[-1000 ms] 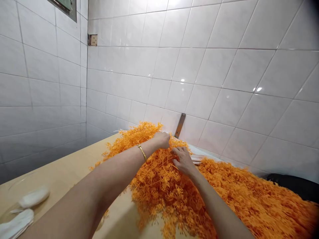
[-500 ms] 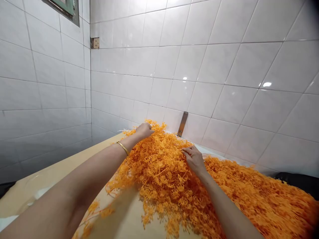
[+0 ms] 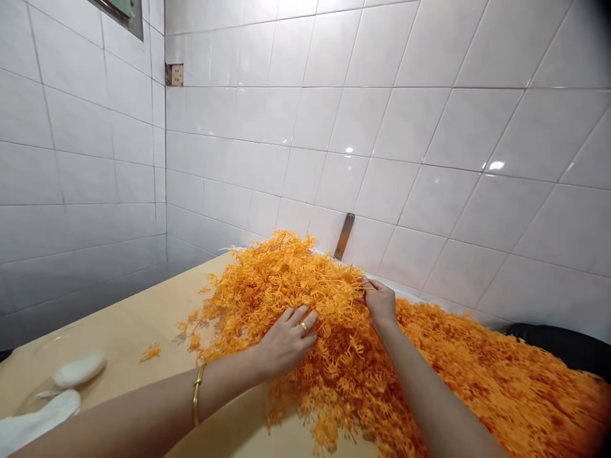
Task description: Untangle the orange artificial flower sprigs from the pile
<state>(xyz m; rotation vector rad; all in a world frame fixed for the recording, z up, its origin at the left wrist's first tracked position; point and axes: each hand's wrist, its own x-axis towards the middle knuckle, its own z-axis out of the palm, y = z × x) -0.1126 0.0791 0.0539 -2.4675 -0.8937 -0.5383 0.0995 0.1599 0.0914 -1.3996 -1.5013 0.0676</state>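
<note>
A large heap of tangled orange moulded plastic sprigs [image 3: 296,299] lies on a pale wooden table top [image 3: 119,331], with a second, flatter mass of them [image 3: 496,369] spreading to the right. My left hand [image 3: 289,340] rests palm down on the heap's near side, fingers apart, wearing a gold ring and a gold bangle. My right hand [image 3: 379,302] is at the heap's far right side, its fingertips pinched on a few orange strands.
White tiled walls rise behind and left of the table. A metal bracket [image 3: 344,236] is fixed to the back wall. White cloth items [image 3: 79,370] lie in a clear bowl [image 3: 48,375] at the lower left, and a black object [image 3: 558,346] sits at the right.
My left hand has moved from the far edge of the heap back toward me, onto its near side. My right hand has shifted only slightly.
</note>
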